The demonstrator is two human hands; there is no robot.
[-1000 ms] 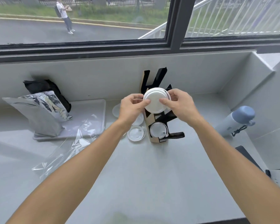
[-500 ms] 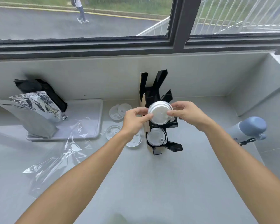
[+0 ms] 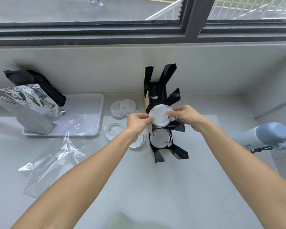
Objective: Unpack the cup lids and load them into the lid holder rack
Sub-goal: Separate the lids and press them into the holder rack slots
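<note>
- The left hand (image 3: 138,122) is pinching the left edge of a stack of white lids (image 3: 160,116), its grip grasping the stack between thumb and curled fingers.
- The right hand (image 3: 184,115) is pinching the stack's right edge, its grip likewise clasping the lids.
- The stack is sitting in the middle slot of the black lid rack (image 3: 162,90), which is standing on the table (image 3: 155,187) by the wall.
- A second stack of lids (image 3: 160,140) is lying in the slot nearer the person.
- Loose clear lids (image 3: 122,107) are lying on the table just left of the rack.
- Crumpled clear wrapping (image 3: 56,159) is spreading across the table on the left, overlapping a white tray (image 3: 89,103).
- A foil bag (image 3: 28,104) is standing on the tray, with a black bag (image 3: 33,80) behind it.
- A blue bottle (image 3: 264,136) is lying at the right.
</note>
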